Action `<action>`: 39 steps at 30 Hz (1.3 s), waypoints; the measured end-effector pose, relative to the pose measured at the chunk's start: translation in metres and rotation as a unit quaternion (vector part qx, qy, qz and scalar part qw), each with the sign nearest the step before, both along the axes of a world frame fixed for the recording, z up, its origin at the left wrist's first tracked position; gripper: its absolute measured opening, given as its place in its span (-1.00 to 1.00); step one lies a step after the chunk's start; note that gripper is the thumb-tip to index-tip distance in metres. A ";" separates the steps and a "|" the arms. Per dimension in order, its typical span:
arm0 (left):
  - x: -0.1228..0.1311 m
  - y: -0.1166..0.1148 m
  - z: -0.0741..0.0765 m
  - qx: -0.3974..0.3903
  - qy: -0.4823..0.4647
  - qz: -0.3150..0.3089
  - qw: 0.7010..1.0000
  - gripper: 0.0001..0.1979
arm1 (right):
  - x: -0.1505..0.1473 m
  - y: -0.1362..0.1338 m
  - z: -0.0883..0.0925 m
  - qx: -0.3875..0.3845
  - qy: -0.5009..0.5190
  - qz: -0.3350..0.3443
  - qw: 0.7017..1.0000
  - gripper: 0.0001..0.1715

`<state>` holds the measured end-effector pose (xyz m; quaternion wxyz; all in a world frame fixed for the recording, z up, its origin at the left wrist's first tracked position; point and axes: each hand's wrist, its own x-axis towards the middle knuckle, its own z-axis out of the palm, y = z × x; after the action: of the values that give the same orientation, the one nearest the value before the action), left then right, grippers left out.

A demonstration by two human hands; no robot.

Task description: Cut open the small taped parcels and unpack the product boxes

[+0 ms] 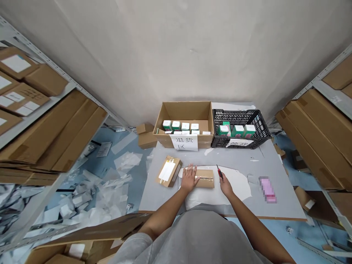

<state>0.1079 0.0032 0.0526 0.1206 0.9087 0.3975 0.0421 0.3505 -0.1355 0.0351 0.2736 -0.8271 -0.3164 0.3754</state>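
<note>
A small brown cardboard box point(205, 182) lies on the table with a dark slit line along its top. My left hand point(189, 178) rests on its left end, fingers spread. Just right of the box, my right hand point(226, 185) grips a red and black utility knife point(219, 172), its tip pointing away from me and apart from the box. Beneath the box spreads a white sheet point(236, 185). To the left of my left hand sits a second cardboard box point(168, 171) with a white label.
Behind stand a large open carton point(183, 142) and a black plastic crate point(242, 143), both with green-and-white boxes and paper signs. A blurred pink item point(267, 189) lies at the table's right. Shelves with cartons point(55, 135) flank both sides; scrap paper point(112, 198) litters the left floor.
</note>
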 end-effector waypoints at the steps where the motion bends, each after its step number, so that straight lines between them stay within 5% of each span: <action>1: -0.003 -0.001 -0.004 0.007 0.009 0.001 1.000 -0.27 | 0.000 0.003 -0.005 -0.032 -0.029 0.012 0.999 -0.24; 6: 0.001 -0.004 -0.013 -0.009 0.040 0.068 0.997 -0.28 | 0.005 0.006 -0.038 -0.172 -0.126 0.057 0.975 -0.16; 12: 0.008 0.000 -0.018 -0.039 0.026 0.095 0.994 -0.28 | 0.006 0.001 -0.065 -0.178 -0.158 0.075 0.968 -0.12; 17: 0.001 -0.003 -0.019 0.002 -0.005 0.073 0.997 -0.25 | -0.020 0.012 -0.032 -0.019 -0.261 0.051 0.964 -0.27; 22: -0.008 -0.015 -0.021 0.035 -0.041 0.073 0.996 -0.30 | -0.059 0.036 0.018 0.139 -0.329 0.214 0.909 -0.33; 27: -0.015 -0.018 -0.013 0.039 -0.073 0.108 0.991 -0.38 | -0.070 0.040 0.036 0.162 -0.362 0.245 0.885 -0.53; 30: -0.020 -0.016 0.000 0.029 -0.099 0.115 0.988 -0.62 | -0.062 0.036 0.037 0.154 -0.337 0.286 0.884 -0.73; 33: -0.024 -0.013 0.009 -0.010 -0.115 0.100 0.988 -0.85 | -0.055 0.037 0.040 0.127 -0.308 0.331 0.883 -0.72; 39: -0.033 -0.012 0.014 -0.062 -0.115 0.064 0.989 -0.90 | -0.055 0.044 0.055 0.058 -0.280 0.344 0.894 -0.71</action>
<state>0.0752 -0.0087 0.0663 0.2185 0.8613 0.4400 0.1295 0.2957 -0.0915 0.0899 0.0745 -0.7200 -0.6659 0.1803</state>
